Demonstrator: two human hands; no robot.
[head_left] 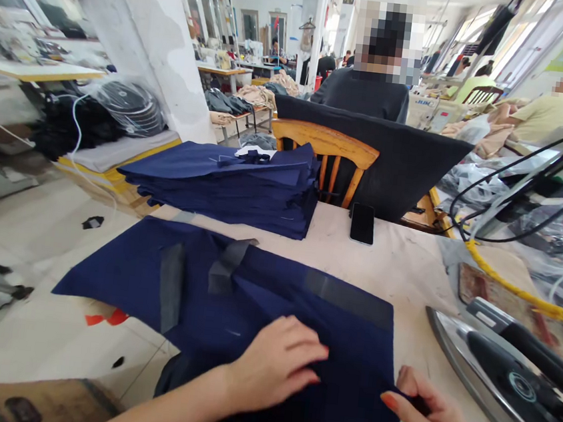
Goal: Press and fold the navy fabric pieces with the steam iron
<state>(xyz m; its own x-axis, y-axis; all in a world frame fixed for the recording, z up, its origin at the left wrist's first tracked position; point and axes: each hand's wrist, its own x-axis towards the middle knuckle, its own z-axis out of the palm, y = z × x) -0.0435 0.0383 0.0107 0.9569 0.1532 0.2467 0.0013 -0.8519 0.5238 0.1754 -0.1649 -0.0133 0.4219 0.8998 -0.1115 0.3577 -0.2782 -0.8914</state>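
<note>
A navy blue fabric piece [273,291] lies across the front of the table and hangs over its left edge. Dark grey strips rest on it: one upright strip [171,287], one bent strip [227,266] and one along the upper right edge [350,297]. My left hand [280,358] is over the middle of the fabric, fingers slightly curled and apart, with nothing held. At the right edge of the fabric my right hand [424,414] pinches its border between thumb and fingers.
An iron [500,375] stands at the right beside my right hand. Behind the fabric are a stack of navy cloth [234,186] and a phone [362,223]. Beyond the table are a wooden chair [326,138] and a seated person [367,89].
</note>
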